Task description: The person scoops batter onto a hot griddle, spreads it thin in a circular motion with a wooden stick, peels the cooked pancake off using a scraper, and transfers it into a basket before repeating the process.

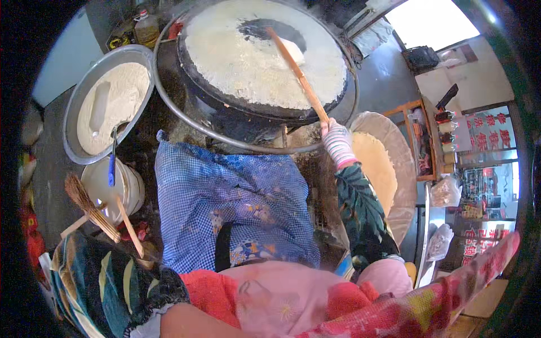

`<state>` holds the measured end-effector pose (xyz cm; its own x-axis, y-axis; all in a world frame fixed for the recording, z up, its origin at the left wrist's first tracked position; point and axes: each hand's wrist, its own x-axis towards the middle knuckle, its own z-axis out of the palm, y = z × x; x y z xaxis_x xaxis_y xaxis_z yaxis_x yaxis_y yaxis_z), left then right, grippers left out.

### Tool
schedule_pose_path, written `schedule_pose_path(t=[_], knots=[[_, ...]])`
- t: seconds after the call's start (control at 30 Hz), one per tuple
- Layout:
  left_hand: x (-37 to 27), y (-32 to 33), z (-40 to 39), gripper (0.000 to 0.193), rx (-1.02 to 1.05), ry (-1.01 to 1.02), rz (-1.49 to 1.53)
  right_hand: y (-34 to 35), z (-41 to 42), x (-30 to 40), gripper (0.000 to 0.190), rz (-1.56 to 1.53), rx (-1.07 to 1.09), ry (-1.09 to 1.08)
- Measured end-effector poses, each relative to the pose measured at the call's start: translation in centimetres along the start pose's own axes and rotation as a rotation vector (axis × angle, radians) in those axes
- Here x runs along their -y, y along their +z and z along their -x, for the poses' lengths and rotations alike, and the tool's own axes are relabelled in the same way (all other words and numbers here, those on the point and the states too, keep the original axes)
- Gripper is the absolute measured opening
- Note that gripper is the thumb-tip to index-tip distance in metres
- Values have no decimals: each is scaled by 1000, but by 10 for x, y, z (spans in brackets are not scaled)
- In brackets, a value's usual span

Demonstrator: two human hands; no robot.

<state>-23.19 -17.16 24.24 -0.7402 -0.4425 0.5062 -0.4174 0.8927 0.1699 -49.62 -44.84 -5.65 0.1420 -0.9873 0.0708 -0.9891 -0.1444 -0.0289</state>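
Observation:
My right hand, in a striped knit glove, grips the near end of a long wooden scraper or spreader. Its far end rests on a large round black griddle, at a lump of white batter. A thin, pale sheet of batter covers most of the griddle around a dark uncovered patch near the far side. My left hand is out of view; only the patterned left sleeve shows at the lower left, near a straw whisk brush and a white bucket.
A metal basin of pale batter, with a blue-handled tool at its rim, stands left of the griddle. A metal ring surrounds the griddle. A finished round flatbread lies on a covered round surface at right. An oil bottle stands at the back left.

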Motion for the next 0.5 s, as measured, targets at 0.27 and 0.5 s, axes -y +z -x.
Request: schedule_pose_path(t=[0.27,0.5], knots=[[24,15,-8,40,97,163,-135,-35,-4,-4,27,-121,-17,131],[167,198,139,65,197,-659,-355,1,-6,7,22,-156,-111,34]])
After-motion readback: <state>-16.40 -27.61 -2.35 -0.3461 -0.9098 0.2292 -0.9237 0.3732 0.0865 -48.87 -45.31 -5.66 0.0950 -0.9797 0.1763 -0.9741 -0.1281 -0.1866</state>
